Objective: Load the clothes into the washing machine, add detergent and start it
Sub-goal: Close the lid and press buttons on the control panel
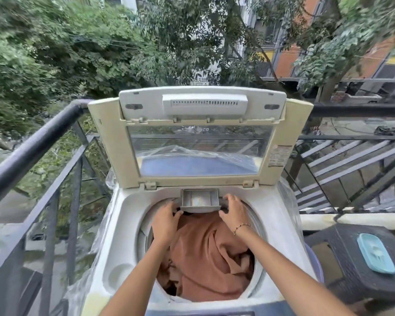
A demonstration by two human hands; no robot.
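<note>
Head view: top-loading washing machine [123, 224] stands on a balcony with its lid [201, 133] raised upright against the railing [32, 151]. Drum opening holds rust-orange clothes [205, 256], filling it nearly to the rim. Detergent drawer [200, 200] projects from the rear edge of the opening, pulled out over the clothes; its compartments appear grey and its contents cannot be determined.

Left hand [167, 221] lies at the drawer's left front corner, fingers loosely spread, fingertips touching the drawer edge and tub rim, palm over the clothes. Right hand [234, 209] lies at the drawer's right side, fingers slightly curled and apart, thumb toward the drawer front; a beaded bracelet [241, 227] sits on its wrist. Neither hand pinches anything. The drawer sits directly between both hands.

A dark stool [363, 258] to the right carries a turquoise lid [375, 253].
</note>
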